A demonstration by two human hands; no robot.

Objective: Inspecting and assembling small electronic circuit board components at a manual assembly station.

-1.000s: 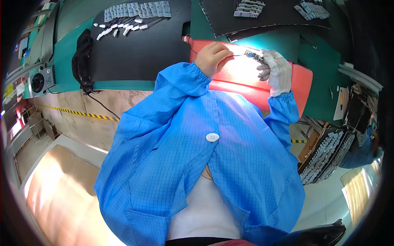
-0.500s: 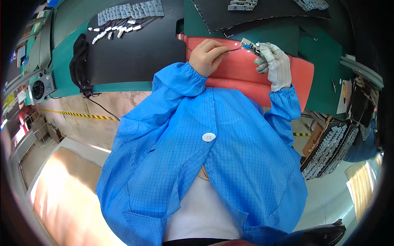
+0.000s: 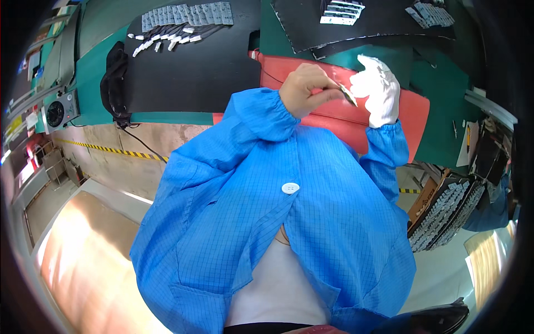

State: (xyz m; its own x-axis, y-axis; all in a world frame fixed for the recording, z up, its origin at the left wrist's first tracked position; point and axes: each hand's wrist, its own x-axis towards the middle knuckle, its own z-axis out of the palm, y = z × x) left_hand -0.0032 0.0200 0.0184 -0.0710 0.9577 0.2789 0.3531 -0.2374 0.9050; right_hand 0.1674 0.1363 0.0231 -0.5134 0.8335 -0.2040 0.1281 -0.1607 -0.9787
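My bare left hand (image 3: 308, 90) pinches a small circuit board (image 3: 349, 96) between thumb and fingers, tilted so that it shows nearly edge-on. Just right of it is my right hand (image 3: 381, 92) in a white glove, its fingers apart and holding nothing that I can see. A narrow gap shows between the gloved fingers and the board. Both hands are above a red pad (image 3: 409, 119) at the bench's near edge. A thin dark wire (image 3: 271, 73) runs from the pad's upper left corner toward my left hand; its far end is hidden.
A black mat (image 3: 189, 78) at left carries a row of circuit boards (image 3: 186, 15) with white-plugged leads (image 3: 172, 40). More boards (image 3: 342, 12) stand on another black mat (image 3: 384, 28) at the back. A black cloth bundle (image 3: 114, 80) and small fan-like device (image 3: 55, 113) lie farther left.
The board has passed from my gloved right hand to my left, which has moved right. My right hand has opened, and the cable that my left fingers pinched no longer shows.
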